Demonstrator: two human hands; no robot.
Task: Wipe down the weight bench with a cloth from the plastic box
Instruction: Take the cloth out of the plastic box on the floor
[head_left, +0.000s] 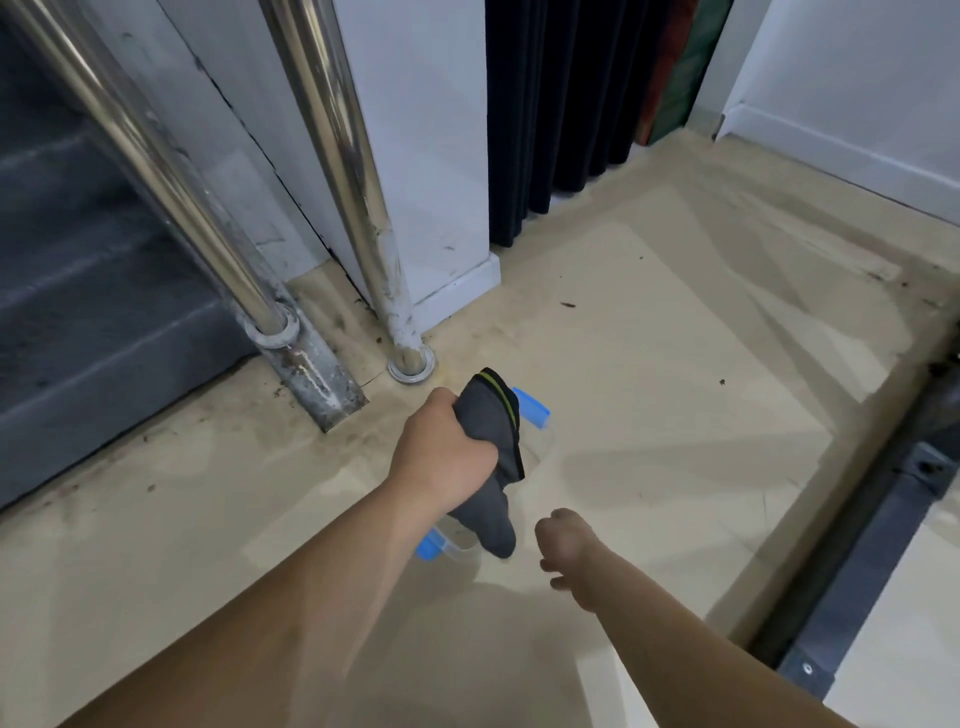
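Note:
My left hand (444, 447) is closed around a dark grey cloth (491, 467) with a black and yellow-green edge, holding it just above the floor. Under the cloth lies a clear plastic box (537, 447) with blue clips (532, 408), mostly hidden by the hand and cloth. My right hand (563, 543) hovers to the right of the box, blurred, fingers loosely curled and holding nothing. No weight bench is in view.
Two steel railing posts (332, 171) rise from the beige floor (675, 364) at the left beside dark stairs (78, 291). A white wall corner (431, 182) and dark curtain (561, 104) stand behind. A dark metal floor rail (893, 525) runs along the right.

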